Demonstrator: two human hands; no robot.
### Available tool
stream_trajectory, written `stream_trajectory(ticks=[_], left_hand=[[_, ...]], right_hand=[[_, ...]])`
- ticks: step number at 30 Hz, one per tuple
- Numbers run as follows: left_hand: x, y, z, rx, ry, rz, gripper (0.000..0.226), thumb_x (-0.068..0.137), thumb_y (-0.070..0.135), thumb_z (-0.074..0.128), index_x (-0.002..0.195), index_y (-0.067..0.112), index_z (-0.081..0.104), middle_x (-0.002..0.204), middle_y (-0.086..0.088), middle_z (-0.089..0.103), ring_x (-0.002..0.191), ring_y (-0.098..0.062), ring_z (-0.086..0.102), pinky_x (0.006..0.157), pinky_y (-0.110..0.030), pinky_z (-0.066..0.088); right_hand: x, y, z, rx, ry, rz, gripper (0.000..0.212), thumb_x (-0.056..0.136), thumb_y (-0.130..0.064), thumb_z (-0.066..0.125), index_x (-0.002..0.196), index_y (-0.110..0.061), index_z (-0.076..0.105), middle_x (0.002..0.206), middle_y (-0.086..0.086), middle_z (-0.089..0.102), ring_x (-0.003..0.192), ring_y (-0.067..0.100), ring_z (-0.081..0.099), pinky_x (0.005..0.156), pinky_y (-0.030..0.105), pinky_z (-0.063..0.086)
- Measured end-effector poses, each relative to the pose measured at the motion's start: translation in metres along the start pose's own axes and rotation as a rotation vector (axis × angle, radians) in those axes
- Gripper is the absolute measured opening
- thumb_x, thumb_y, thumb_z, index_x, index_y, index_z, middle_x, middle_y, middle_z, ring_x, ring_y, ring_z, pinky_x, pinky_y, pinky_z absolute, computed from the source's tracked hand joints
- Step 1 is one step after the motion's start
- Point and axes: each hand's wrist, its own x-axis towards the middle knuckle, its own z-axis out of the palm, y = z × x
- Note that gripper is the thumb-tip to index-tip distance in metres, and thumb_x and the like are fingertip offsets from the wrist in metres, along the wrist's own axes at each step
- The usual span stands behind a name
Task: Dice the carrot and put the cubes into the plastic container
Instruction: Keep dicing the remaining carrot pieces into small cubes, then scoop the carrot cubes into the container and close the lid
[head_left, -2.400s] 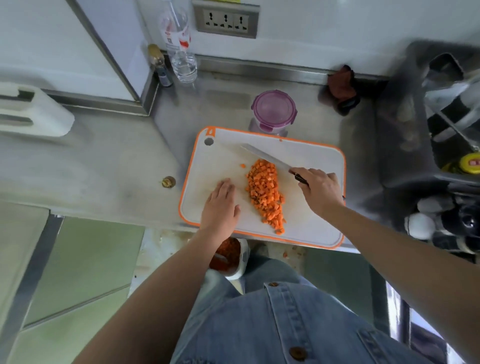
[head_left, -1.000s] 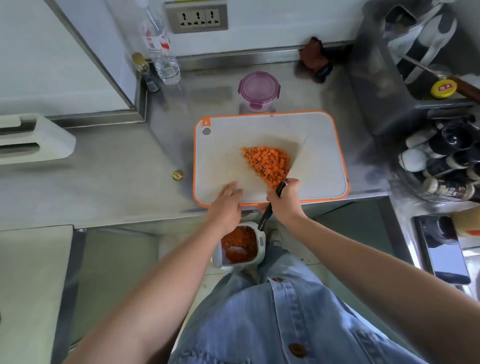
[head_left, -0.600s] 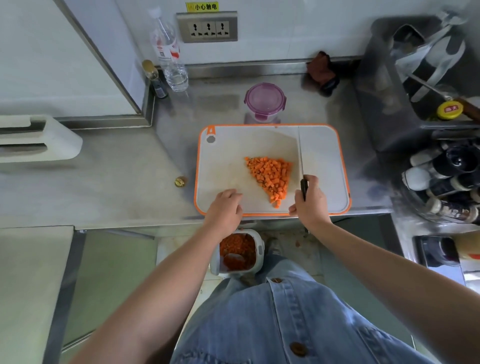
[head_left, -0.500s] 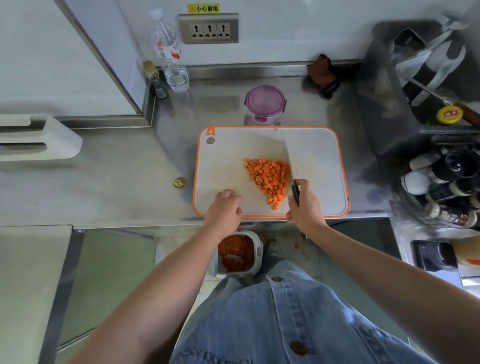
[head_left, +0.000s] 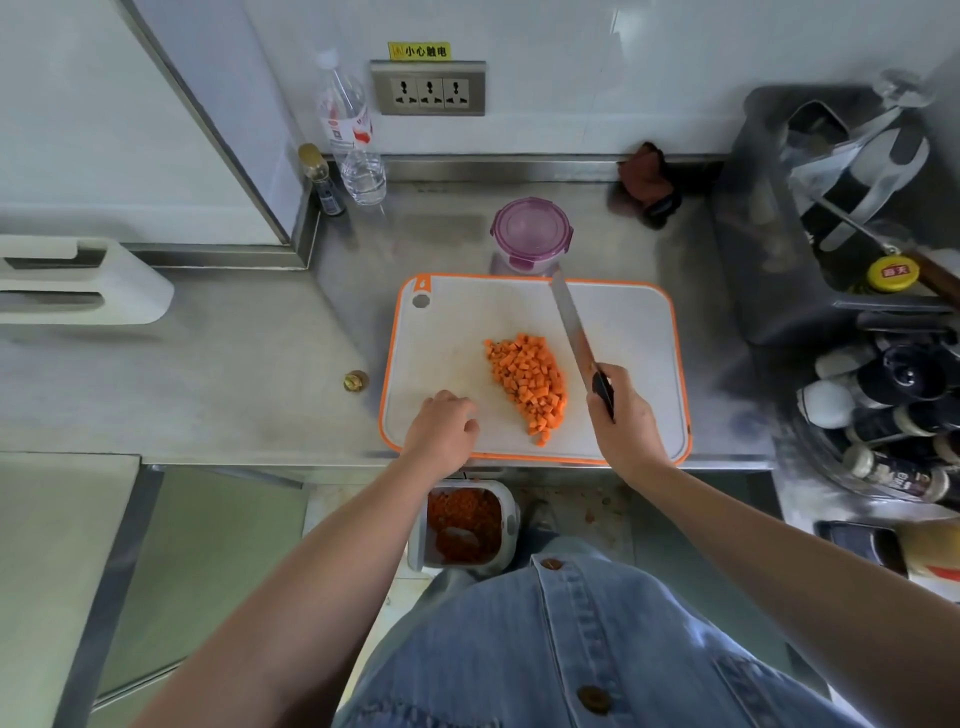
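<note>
Since half a second ago the fingers of the right hand have swung the knife away from the pile; they are clenched round its dark handle, and the blade now slants across the cutting board, its tip at the board's far edge. The left hand has stayed on the board's near left part, fingers curled under, with nothing seen in them. Between the two hands the carrot cubes lie on the middle of the board, now a curved heap instead of a triangle, just left of the blade. Below the board's near edge, under the left wrist, the plastic container stands open with cubes already in it. Beyond the board's far edge a purple-lidded tub sits on the steel surface.
</note>
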Motion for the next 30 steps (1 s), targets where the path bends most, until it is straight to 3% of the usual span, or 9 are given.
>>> stream_trajectory(ticks=[5, 8, 10, 15, 18, 21, 24, 27, 30], left_hand=[[0.005, 0.025, -0.012, -0.682, 0.077, -0.165, 0.033, 0.102, 0.026, 0.041, 0.096, 0.009, 0.069, 0.089, -0.004, 0.071, 0.078, -0.019, 0.063, 0.075, -0.033, 0.051], [0.006, 0.048, -0.024, -1.114, -0.001, -0.221, 0.042, 0.103, 0.037, 0.037, 0.104, 0.007, 0.066, 0.087, -0.006, 0.072, 0.076, -0.019, 0.067, 0.07, -0.03, 0.054], [0.006, 0.052, -0.028, -1.233, 0.024, -0.269, 0.039, 0.101, 0.038, 0.043, 0.106, 0.005, 0.063, 0.091, -0.01, 0.072, 0.083, -0.023, 0.07, 0.074, -0.033, 0.057], [0.008, 0.025, -0.029, -1.256, 0.179, -0.42, 0.026, 0.099, 0.011, 0.04, 0.121, 0.009, 0.054, 0.114, -0.018, 0.065, 0.094, -0.031, 0.068, 0.073, -0.037, 0.06], [0.002, -0.006, -0.038, -1.312, 0.284, -0.541, 0.021, 0.102, 0.011, 0.032, 0.118, 0.009, 0.046, 0.101, -0.016, 0.064, 0.063, -0.024, 0.069, 0.061, -0.036, 0.058], [-0.003, -0.053, -0.046, -1.089, 0.469, -0.616, 0.02, 0.103, 0.013, 0.031, 0.103, 0.002, 0.048, 0.077, -0.023, 0.052, 0.043, -0.023, 0.056, 0.044, -0.03, 0.043], [-0.011, -0.099, -0.051, -0.895, 0.564, -0.64, 0.029, 0.103, 0.014, 0.03, 0.077, 0.013, 0.043, 0.067, -0.022, 0.048, 0.035, -0.021, 0.047, 0.031, -0.02, 0.031], [-0.018, -0.134, -0.056, -0.802, 0.566, -0.705, 0.021, 0.1, 0.022, 0.034, 0.093, 0.01, 0.049, 0.086, -0.022, 0.062, 0.065, -0.036, 0.061, 0.053, -0.033, 0.052], [-0.023, -0.148, -0.065, -0.779, 0.489, -0.74, 0.025, 0.093, 0.021, 0.043, 0.115, 0.009, 0.048, 0.094, -0.01, 0.061, 0.084, -0.033, 0.059, 0.071, -0.039, 0.046]], right_hand=[[0.01, -0.022, -0.001, -0.01, -0.048, -0.151, 0.056, 0.091, -0.001, 0.049, 0.144, -0.015, 0.036, 0.12, 0.009, 0.05, 0.097, 0.023, 0.052, 0.081, 0.032, 0.044], [0.01, -0.033, 0.013, -0.089, -0.147, -0.296, 0.058, 0.087, 0.004, 0.053, 0.141, -0.014, 0.043, 0.125, 0.015, 0.05, 0.106, 0.033, 0.055, 0.091, 0.043, 0.049], [0.007, -0.041, 0.023, -0.106, -0.208, -0.371, 0.056, 0.084, 0.005, 0.055, 0.137, -0.013, 0.047, 0.123, 0.014, 0.05, 0.105, 0.034, 0.056, 0.088, 0.045, 0.051], [0.002, -0.062, 0.041, -0.104, -0.296, -0.443, 0.048, 0.089, -0.01, 0.06, 0.134, -0.014, 0.043, 0.125, 0.008, 0.052, 0.098, 0.018, 0.057, 0.084, 0.034, 0.049], [0.006, -0.075, 0.054, -0.091, -0.315, -0.39, 0.037, 0.098, -0.023, 0.051, 0.133, -0.013, 0.043, 0.121, 0.002, 0.052, 0.093, 0.007, 0.056, 0.086, 0.035, 0.05], [0.015, -0.084, 0.073, -0.134, -0.371, -0.323, 0.035, 0.101, -0.027, 0.044, 0.134, -0.016, 0.044, 0.136, 0.002, 0.044, 0.117, 0.015, 0.053, 0.099, 0.036, 0.043], [0.023, -0.092, 0.099, -0.308, -0.509, -0.269, 0.048, 0.1, -0.029, 0.043, 0.146, -0.015, 0.034, 0.159, 0.003, 0.017, 0.142, 0.024, 0.028, 0.113, 0.037, 0.028], [0.023, -0.097, 0.123, -0.488, -0.56, -0.173, 0.058, 0.099, -0.026, 0.044, 0.151, -0.012, 0.022, 0.162, 0.005, 0.0, 0.147, 0.025, 0.011, 0.115, 0.04, 0.025], [0.019, -0.1, 0.14, -0.603, -0.507, -0.118, 0.058, 0.099, -0.022, 0.044, 0.149, -0.007, 0.021, 0.162, 0.009, -0.003, 0.149, 0.025, 0.003, 0.116, 0.04, 0.023]])
